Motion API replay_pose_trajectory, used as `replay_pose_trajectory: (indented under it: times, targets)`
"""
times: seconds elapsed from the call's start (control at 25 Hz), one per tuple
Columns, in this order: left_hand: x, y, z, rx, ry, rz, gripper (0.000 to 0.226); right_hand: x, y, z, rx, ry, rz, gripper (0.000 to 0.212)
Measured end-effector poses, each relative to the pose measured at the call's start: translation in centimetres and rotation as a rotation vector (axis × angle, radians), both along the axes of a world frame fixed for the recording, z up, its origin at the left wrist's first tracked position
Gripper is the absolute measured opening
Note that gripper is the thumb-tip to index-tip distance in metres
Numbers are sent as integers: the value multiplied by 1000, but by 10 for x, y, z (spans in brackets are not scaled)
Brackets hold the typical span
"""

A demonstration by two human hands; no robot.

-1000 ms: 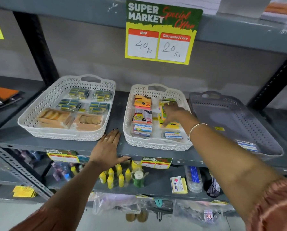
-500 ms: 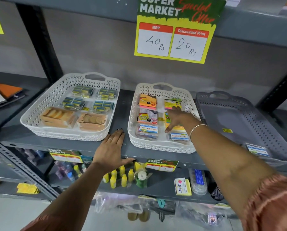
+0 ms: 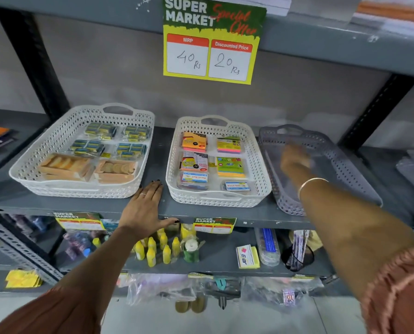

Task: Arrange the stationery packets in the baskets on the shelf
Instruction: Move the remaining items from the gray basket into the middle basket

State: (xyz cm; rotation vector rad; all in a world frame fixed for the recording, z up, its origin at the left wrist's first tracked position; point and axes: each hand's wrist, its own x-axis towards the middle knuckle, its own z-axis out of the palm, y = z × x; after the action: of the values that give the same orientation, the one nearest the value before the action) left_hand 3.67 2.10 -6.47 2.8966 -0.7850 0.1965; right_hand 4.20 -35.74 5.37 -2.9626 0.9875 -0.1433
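Observation:
Three baskets stand on the grey shelf. The left white basket (image 3: 30, 165) holds blue-yellow packets (image 3: 100, 131) at the back and tan packets (image 3: 65, 166) in front. The middle white basket (image 3: 174, 160) holds sticky-note packets (image 3: 229, 167) in two columns. The grey basket (image 3: 345, 169) is on the right. My left hand (image 3: 144, 208) lies flat on the shelf edge between the white baskets, fingers spread, holding nothing. My right hand (image 3: 293, 159) is blurred over the grey basket; I cannot tell whether it holds anything.
A yellow and green price sign (image 3: 212, 39) hangs from the shelf above. The lower shelf carries yellow bottles (image 3: 157, 249), a green tape roll (image 3: 191, 250), an eraser pack (image 3: 246, 257) and a black mesh cup (image 3: 297, 257). Black uprights (image 3: 32, 59) frame the bay.
My right hand has left the middle white basket and swung right over the grey basket. The green sticky-note packet it covered now shows. My left hand has stayed put.

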Motion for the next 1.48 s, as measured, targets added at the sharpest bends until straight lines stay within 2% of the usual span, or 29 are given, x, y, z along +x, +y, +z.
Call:
replay_pose_trajectory:
  times: [0.16, 0.28, 0.4, 0.64, 0.76, 0.96, 1.04, 1.12, 1.2, 1.28, 1.36, 1.48]
  targets:
    - [0, 0, 0, 13, -6, 2, 105, -51, -45, -18, -49, 329, -225, 48]
    - [0, 0, 0, 6, -8, 7, 105, -63, -57, -26, -87, 529, -225, 46]
    - [0, 0, -1, 0, -2, 7, 105, -66, -61, -29, -155, 605, -189, 42]
    - [1, 0, -2, -7, -9, 9, 105, -65, -65, -34, -238, 652, -144, 40]
    - [1, 0, -3, 2, -10, 10, 106, -63, -63, -31, -293, 609, -112, 42]
    - [0, 0, -2, 6, -20, 9, 106, -25, -21, 19, -207, 331, -83, 53]
    - [0, 0, -2, -2, -20, 7, 105, -6, 11, 41, -201, 114, 75, 51]
    - [0, 0, -2, 4, -21, 10, 105, 8, 45, 54, -139, 16, 297, 44]
    - [0, 0, -1, 10, -20, 11, 105, 11, 72, 53, -16, 60, 494, 38]
    - [0, 0, -1, 9, -14, 9, 105, 9, 88, 39, 43, 201, 616, 31]
    - [-1, 0, -1, 5, -12, 8, 105, 4, 98, 18, 39, 336, 655, 32]
    - [-1, 0, 0, 6, -19, 3, 105, -2, 103, -8, -13, 413, 665, 41]
